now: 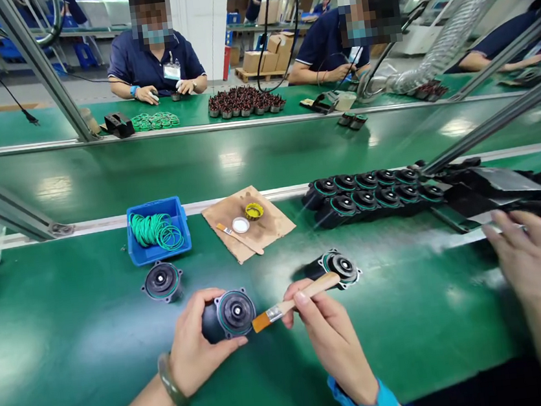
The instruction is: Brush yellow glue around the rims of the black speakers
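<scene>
Above green bench, right hand [320, 318] angles brush [305, 295] leftward.

The cardboard [274, 232] lies between the bin [133, 248] on the left and the rows of housings [372, 196] on the right.

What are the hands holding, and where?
The left hand holds a round black part around its sides; the right hand grips a brush by its wooden handle.

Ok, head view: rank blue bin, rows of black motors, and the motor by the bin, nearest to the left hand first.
1. Motor by the bin, just beyond the left hand.
2. Blue bin, behind it.
3. Rows of black motors, well to the right.
</scene>
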A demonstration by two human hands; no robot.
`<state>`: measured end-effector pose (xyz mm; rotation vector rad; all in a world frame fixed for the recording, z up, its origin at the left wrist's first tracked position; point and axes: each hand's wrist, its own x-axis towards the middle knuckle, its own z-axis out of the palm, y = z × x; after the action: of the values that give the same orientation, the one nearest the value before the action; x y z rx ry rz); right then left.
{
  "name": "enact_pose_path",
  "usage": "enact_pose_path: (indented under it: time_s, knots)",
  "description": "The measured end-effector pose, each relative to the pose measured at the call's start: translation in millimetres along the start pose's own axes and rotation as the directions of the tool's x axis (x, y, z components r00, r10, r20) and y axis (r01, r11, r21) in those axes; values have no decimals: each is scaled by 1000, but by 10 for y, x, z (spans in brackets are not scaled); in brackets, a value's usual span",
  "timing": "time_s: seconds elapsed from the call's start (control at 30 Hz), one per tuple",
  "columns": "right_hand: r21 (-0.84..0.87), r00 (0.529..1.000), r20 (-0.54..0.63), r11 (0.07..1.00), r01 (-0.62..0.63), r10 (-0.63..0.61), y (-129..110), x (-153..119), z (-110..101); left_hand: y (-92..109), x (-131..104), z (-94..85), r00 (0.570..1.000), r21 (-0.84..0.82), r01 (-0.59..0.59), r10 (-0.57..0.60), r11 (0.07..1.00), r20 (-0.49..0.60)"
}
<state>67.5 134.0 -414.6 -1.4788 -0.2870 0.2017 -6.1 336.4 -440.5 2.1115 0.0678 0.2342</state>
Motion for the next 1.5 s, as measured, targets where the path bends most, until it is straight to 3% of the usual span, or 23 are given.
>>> enact_pose_path:
  time_s: [0.33,0.73,0.83,1.0,1.13,1.2,1.37,1.5]
  knots:
    - [-172,990,21,975,140,-138,-44,105,21,42,21,-17,1000,-21,-13,13,1000,3]
    - [-311,927,141,873,374,-347,-104,217,-26,75,-14,-13,980,20,-194,195,981,-26]
    - [-307,879,265,830,466,-395,-149,250,-59,112,-18,-21,972,18,-233,233,972,-14]
    - [-187,736,489,767,613,-469,-275,341,-50,119,-38,-16,960,19,-280,280,960,18]
    - [-153,666,581,741,654,-468,-381,345,-26,128,-49,-2,947,15,-320,320,947,21]
    - [-149,678,544,738,659,-495,-401,296,-35,142,-52,3,946,28,-325,325,945,8]
    - [-277,781,281,732,623,-558,-357,98,-42,173,-74,1,941,100,-329,334,939,-46]
    - [-333,800,242,727,600,-549,-327,-18,56,178,-101,-14,935,160,-329,345,930,-80]
